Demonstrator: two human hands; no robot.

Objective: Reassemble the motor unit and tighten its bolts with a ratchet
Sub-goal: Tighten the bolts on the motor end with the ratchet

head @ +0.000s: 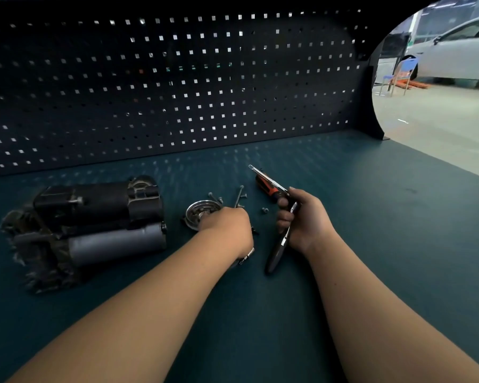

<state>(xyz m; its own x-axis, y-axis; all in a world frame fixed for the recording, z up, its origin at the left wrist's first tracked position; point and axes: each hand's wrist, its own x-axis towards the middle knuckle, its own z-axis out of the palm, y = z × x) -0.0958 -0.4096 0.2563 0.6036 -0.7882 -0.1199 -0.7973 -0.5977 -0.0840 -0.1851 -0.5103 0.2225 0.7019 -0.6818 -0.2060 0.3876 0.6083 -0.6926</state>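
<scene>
A ratchet (pixel 280 246) is gripped in the person's right hand (pixel 302 219), the fingers wrapped around its chrome shank while the black handle points back toward the body. A slim chrome bar (pixel 268 179) juts from the top of the fist. The left hand (pixel 227 228) is laid knuckles-up on the edge of a round metal end cap (pixel 198 212); its fingers are hidden under the palm, so whether the cap is grasped cannot be told. The motor unit (pixel 100 217) is seen lying on its side on a dark rag (pixel 39 269), well to the left of the left hand. Loose bolts (pixel 239 194) are scattered on the green tabletop (pixel 371 217) just beyond and between the two hands, and an orange-and-black screwdriver (pixel 267 189) lies just beyond the right hand. Farther back a dark pegboard (pixel 177 92) is stood, with a white car (pixel 459 53) visible far off to the right.
</scene>
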